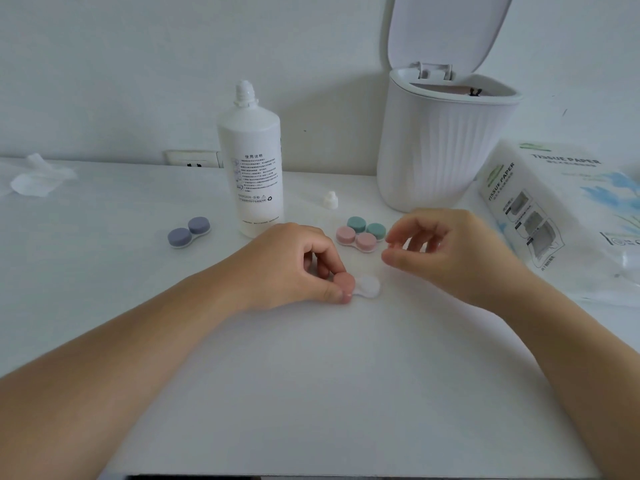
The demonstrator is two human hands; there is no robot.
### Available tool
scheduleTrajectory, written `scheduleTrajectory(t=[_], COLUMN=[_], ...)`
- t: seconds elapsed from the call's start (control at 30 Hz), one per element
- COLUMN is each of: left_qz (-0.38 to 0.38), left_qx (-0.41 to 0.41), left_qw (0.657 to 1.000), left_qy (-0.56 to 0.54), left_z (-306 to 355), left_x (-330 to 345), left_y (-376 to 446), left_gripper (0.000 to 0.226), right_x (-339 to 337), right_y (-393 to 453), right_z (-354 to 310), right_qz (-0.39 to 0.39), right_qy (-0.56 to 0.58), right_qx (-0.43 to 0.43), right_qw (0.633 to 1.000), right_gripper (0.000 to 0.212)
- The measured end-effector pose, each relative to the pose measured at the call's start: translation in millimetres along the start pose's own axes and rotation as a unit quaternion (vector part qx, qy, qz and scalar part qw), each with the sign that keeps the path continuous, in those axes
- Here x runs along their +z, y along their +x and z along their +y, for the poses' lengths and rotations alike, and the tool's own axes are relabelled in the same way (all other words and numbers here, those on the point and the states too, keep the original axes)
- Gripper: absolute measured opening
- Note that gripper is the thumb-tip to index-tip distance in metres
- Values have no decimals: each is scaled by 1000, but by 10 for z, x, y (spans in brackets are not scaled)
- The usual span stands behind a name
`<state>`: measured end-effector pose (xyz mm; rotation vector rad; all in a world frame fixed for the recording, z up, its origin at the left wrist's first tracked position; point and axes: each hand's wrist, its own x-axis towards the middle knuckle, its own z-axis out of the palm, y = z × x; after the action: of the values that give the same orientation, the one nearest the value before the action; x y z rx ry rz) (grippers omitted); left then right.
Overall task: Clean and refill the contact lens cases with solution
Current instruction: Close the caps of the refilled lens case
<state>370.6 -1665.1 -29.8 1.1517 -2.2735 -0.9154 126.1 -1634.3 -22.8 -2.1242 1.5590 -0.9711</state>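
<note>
A white lens case (367,287) lies on the table in front of me, its right well uncapped. My left hand (294,268) pinches the reddish-pink cap (344,283) on its left well. My right hand (446,247) hovers just right of the case, fingers loosely curled, holding nothing that I can see. The white solution bottle (252,168) stands uncapped behind my left hand; its small white cap (330,199) sits on the table to the right. A pink case (356,239) and a green case (367,226) lie together behind. A purple case (189,232) lies to the left.
A white ribbed bin (440,147) with its lid raised stands at the back right. A tissue paper pack (561,209) lies at the right. A crumpled tissue (34,176) rests at the far left. A wall socket (194,159) sits behind the bottle.
</note>
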Motion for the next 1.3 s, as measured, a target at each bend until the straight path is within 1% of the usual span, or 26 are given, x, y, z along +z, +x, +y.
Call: scheduleTrajectory(t=[0.1,0.23,0.33,0.4,0.5,0.57,0.67,0.8,0.93,1.13,1.3], left_qz=[-2,-2,-3,-3,0,1,6,3,4,3,-16], left_qx=[1,1,2,3,4,3,2,4,2,5,31], left_qw=[1000,1000,1000,1000,1000,1000,1000,1000,1000,1000,999], left_qy=[-6,-6,-5,-6,-2,1,-1,4,8,11,24], left_z=[-5,-15,-17,-19,-21,-21,-18,-12,-14,-25,-25], left_x=[2,4,5,5,5,7,9,8,8,8,1], left_y=[0,4,9,11,11,10,8,11,13,14,5], left_gripper=[19,20,20,20,20,20,20,20,22,23,30], right_x=[-4,-52,-77,-85,-83,-69,-43,-29,45,86,96], right_y=[1,-18,-19,-22,-34,-40,-57,-73,-83,-76,-69], right_z=[29,40,62,67,47,3,-55,-72,-81,-72,-56], right_qz=[1,-29,-46,-46,-29,-32,-53,-97,-146,-157,-158], right_qy=[-54,-92,-143,-155,-141,-97,-53,-37,-57,-32,-15], right_qx=[8,16,34,36,12,-24,-55,-29,2,16,20], right_qw=[999,995,988,986,989,995,996,994,988,987,987], right_gripper=[13,18,21,22,19,12,14,26,24,17,17])
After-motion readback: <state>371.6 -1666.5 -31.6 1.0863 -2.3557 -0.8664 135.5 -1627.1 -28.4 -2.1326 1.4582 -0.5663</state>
